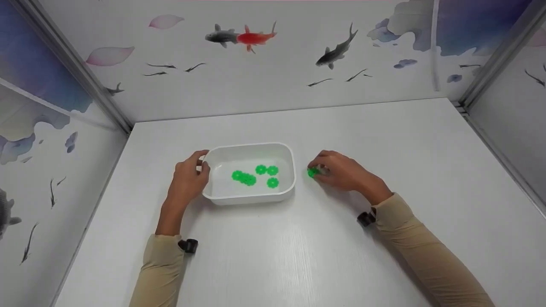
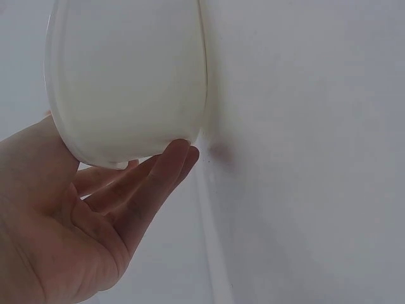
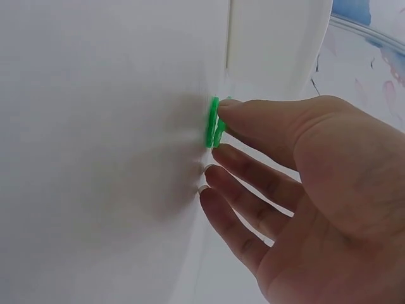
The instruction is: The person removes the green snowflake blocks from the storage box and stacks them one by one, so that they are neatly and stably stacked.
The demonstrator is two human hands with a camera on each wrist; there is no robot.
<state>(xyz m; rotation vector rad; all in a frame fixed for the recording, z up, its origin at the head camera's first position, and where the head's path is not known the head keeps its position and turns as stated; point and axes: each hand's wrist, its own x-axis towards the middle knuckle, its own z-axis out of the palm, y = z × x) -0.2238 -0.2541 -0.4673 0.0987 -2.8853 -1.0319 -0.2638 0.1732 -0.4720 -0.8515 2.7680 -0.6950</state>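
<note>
A white rectangular plastic basin stands on the table with several green flower-shaped discs lying flat inside, some overlapping. My left hand holds the basin's left end, thumb at the rim and fingers against the outer wall, as the left wrist view shows. To the right of the basin, my right hand pinches at green flower-shaped discs on the tabletop. Two of these show side by side in the right wrist view, with the thumb on one. The other fingertips reach down near the table surface.
The white table meets a back wall panel painted with fish and petals. Side panels stand to left and right. A small black device sits at the left wrist, and another black device at the right.
</note>
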